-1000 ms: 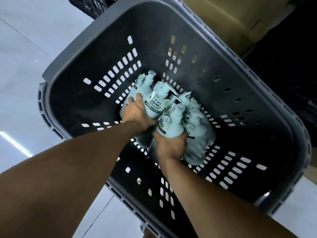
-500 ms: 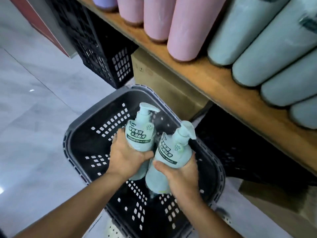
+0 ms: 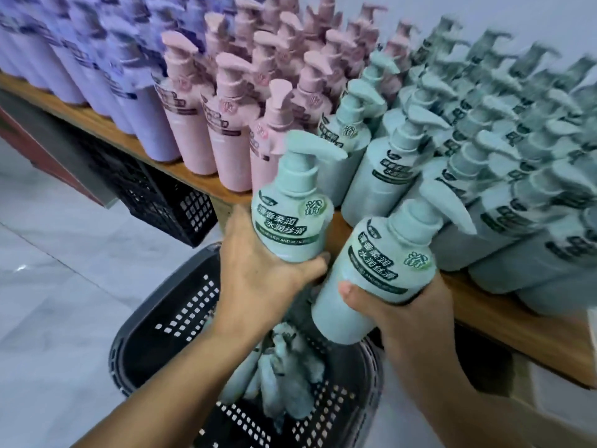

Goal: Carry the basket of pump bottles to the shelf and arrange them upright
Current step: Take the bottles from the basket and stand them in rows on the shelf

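Note:
My left hand (image 3: 258, 282) grips a pale green pump bottle (image 3: 292, 218) held upright at the front edge of the wooden shelf (image 3: 504, 321). My right hand (image 3: 410, 318) holds a second green pump bottle (image 3: 371, 276), tilted to the right, just below the shelf edge. Beneath both hands the dark grey basket (image 3: 168, 321) stands on the floor with several green bottles (image 3: 284, 383) lying in it. Rows of green bottles (image 3: 484, 163) stand upright on the shelf just behind the two held ones.
Pink bottles (image 3: 226, 124) and purple bottles (image 3: 90, 69) fill the shelf's middle and left. A black crate (image 3: 168, 202) sits under the shelf on the left. Pale tiled floor (image 3: 64, 286) lies to the left of the basket.
Both hands have lifted their bottles out of the basket and up to the shelf's front edge. The view has tilted up from the basket to the shelf top.

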A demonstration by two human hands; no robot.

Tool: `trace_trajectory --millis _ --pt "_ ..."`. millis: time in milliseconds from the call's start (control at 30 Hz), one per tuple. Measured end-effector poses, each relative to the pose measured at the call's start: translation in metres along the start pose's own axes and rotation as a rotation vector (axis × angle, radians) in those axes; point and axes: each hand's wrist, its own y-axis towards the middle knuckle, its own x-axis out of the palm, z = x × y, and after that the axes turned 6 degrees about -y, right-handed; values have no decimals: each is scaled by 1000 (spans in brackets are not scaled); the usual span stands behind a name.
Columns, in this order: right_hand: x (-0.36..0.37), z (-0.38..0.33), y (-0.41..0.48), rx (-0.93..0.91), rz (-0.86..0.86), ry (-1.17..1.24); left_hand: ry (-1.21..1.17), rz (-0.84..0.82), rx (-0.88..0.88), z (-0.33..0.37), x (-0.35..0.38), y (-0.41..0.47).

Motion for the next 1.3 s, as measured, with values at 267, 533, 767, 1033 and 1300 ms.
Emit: trace_trajectory --millis 267,533,767,1033,1300 --pt "-40 2 47 -171 111 -268 -22 90 34 0 54 31" --pt "-36 23 71 -132 37 -314 -39 63 42 -26 85 51" --pt "-28 28 86 -158 6 -278 16 28 32 -43 88 50" --pt "-16 17 70 -74 41 -467 153 24 -16 -37 88 45" --pt "-9 20 79 23 33 -506 155 56 -130 -33 93 51"
